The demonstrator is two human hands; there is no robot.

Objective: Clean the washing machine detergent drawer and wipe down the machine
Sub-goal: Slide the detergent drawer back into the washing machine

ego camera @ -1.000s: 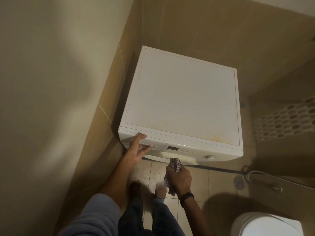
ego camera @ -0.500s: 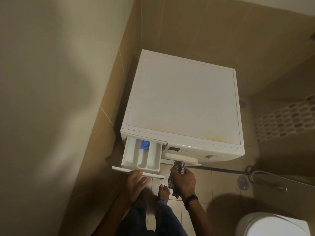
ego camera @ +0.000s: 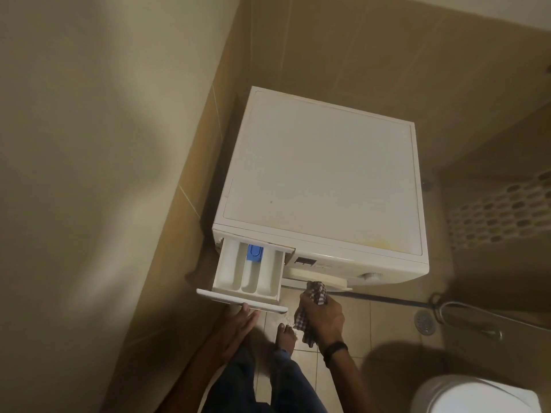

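A white washing machine [ego camera: 322, 180] stands in a tiled corner. Its detergent drawer [ego camera: 247, 272] is pulled far out at the front left, showing three white compartments and a blue insert at the back. My left hand [ego camera: 238, 326] is under the drawer's front panel, fingers reaching up to its lower edge. My right hand [ego camera: 322, 317] grips a bunched checked cloth [ego camera: 316, 293] just below the machine's control panel, to the right of the drawer.
A plain wall runs close along the left. A white toilet [ego camera: 477, 394] sits at the bottom right. A floor drain [ego camera: 425, 321] and a metal hose [ego camera: 465, 317] lie on the tiled floor to the right. My bare foot [ego camera: 284, 335] stands below the drawer.
My left hand has pulled the detergent drawer from shut to fully out. My right hand with the cloth has stayed in place under the control panel.
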